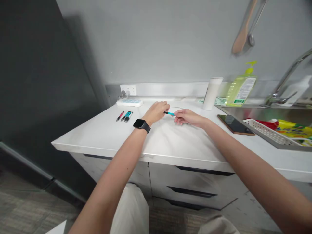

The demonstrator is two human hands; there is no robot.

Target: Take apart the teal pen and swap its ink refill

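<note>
We hold a slim teal pen [169, 113] with a dark end between our two hands, just above the smooth white countertop [170, 143] near its back edge. Our left hand [157, 111] curls over one end, fingers closed round the dark part, a black square-faced watch [141, 124] on the wrist. Our right hand [186, 116] pinches the other end between thumb and fingertips, the remaining fingers loosely folded.

To the left, well apart from the hands, a row of pens [124, 116] lies side by side on the countertop: one pink-red, the others teal and dark. Behind them sits a flat white power strip [129, 102] with rounded corners, below a wall socket [128, 89].

To the right stands a matt white cylinder [212, 93], and beside it a translucent yellow-green pump bottle [240, 87]. A glossy dark phone [235, 124] lies flat near the steel sink [258, 112], where a perforated white basket [268, 131] rests. A curved metal tap [287, 78] rises behind.
</note>
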